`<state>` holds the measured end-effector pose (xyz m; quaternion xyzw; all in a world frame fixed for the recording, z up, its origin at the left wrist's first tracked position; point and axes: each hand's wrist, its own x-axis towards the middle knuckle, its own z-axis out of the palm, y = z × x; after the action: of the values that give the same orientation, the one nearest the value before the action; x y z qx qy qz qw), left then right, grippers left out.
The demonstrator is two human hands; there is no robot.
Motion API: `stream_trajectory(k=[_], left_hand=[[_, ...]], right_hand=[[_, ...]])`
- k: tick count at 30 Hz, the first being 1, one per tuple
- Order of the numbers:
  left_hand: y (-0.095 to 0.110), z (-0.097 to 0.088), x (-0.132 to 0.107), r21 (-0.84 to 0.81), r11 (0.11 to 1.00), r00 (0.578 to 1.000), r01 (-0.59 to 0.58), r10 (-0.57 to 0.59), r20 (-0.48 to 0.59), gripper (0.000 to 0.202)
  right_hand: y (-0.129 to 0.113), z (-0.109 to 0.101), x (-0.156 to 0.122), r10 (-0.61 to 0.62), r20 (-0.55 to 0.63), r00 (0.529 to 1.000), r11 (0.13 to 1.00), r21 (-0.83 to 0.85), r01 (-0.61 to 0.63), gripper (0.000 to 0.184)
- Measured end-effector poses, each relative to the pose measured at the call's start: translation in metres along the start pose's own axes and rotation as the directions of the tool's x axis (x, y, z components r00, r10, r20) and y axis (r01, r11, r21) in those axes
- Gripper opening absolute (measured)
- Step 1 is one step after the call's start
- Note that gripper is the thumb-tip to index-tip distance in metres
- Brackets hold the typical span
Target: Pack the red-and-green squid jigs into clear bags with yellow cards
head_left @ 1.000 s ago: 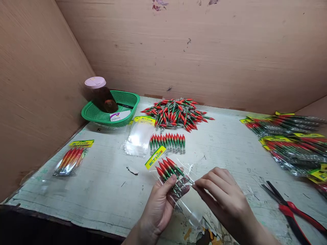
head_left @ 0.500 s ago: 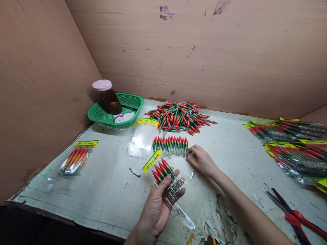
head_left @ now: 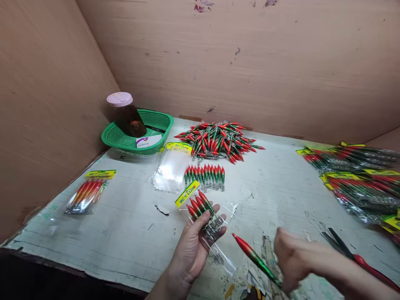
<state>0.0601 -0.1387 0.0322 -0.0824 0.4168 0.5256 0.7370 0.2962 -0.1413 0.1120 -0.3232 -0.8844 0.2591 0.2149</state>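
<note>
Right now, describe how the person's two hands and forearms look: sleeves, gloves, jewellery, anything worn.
Both are bare. The left hand has no glove, ring or watch, and its wrist and forearm show no sleeve up to the picture's lower edge. The right hand is blurred; no glove or sleeve shows on it or its forearm, and anything as small as a ring cannot be made out.

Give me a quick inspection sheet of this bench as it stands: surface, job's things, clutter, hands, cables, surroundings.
Surface: worn white tabletop, chipped at the near edge.
Job's things: clear lure bag with red-green lures inside; single lure; row of lures; loose lure pile; empty bags.
Clutter: red-handled pliers; green basket holding a pink-lidded jar; orange lure pack; filled packs.
Hands: left hand grips the bag; right hand, blurred, holds the single lure.
Cables: nothing seen.
Surroundings: brown board walls.
</note>
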Motion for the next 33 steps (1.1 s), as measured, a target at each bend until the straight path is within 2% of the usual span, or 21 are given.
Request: stream_trajectory(k=[2,3,5,7,9,12,17,22,28,33], left_hand=[[-0.003,0.001,0.0,0.006,1.0,1.0,0.005,-0.006,0.01,0.023],[-0.005,0.001,-0.001,0.007,1.0,1.0,0.005,-0.005,0.015,0.023],[-0.007,-0.001,-0.002,0.01,1.0,1.0,-0.002,0.002,0.023,0.023],[-0.009,-0.002,-0.003,0.013,1.0,0.999,-0.013,0.012,0.034,0.021],[-0.01,-0.003,-0.004,0.02,1.0,0.999,-0.019,0.018,0.045,0.019],[-0.01,-0.004,-0.006,0.029,0.999,0.998,-0.028,0.026,0.061,0.024],[-0.009,-0.004,-0.008,0.044,0.998,0.996,-0.044,0.041,0.077,0.029],[-0.011,-0.003,-0.008,0.057,0.997,0.995,-0.05,0.045,0.091,0.028],[-0.013,-0.003,-0.009,0.081,0.994,0.995,-0.072,0.066,0.073,0.028],[-0.012,-0.001,-0.01,0.121,0.988,0.992,-0.095,0.083,0.1,0.041]], right_hand=[[-0.012,0.014,0.01,0.004,0.109,0.994,0.999,-0.049,0.002,0.008],[-0.014,0.022,0.016,0.002,0.127,0.992,0.997,-0.072,0.007,0.006],[-0.013,0.038,0.026,-0.021,-0.005,1.0,0.984,-0.178,0.02,0.013],[-0.01,0.049,0.031,-0.071,-0.133,0.989,0.961,-0.273,0.033,0.016],[-0.007,0.054,0.033,-0.105,-0.212,0.972,0.948,-0.315,0.034,0.018],[-0.007,0.056,0.033,-0.103,-0.262,0.96,0.956,-0.293,0.022,0.015],[-0.009,0.058,0.036,-0.084,-0.258,0.962,0.955,-0.296,0.004,0.008],[-0.009,0.064,0.035,-0.04,-0.331,0.943,0.954,-0.293,-0.063,0.012],[-0.005,0.066,0.032,-0.027,-0.364,0.931,0.941,-0.324,-0.1,0.013],[-0.005,0.066,0.032,-0.027,-0.395,0.918,0.951,-0.294,-0.098,0.011]])
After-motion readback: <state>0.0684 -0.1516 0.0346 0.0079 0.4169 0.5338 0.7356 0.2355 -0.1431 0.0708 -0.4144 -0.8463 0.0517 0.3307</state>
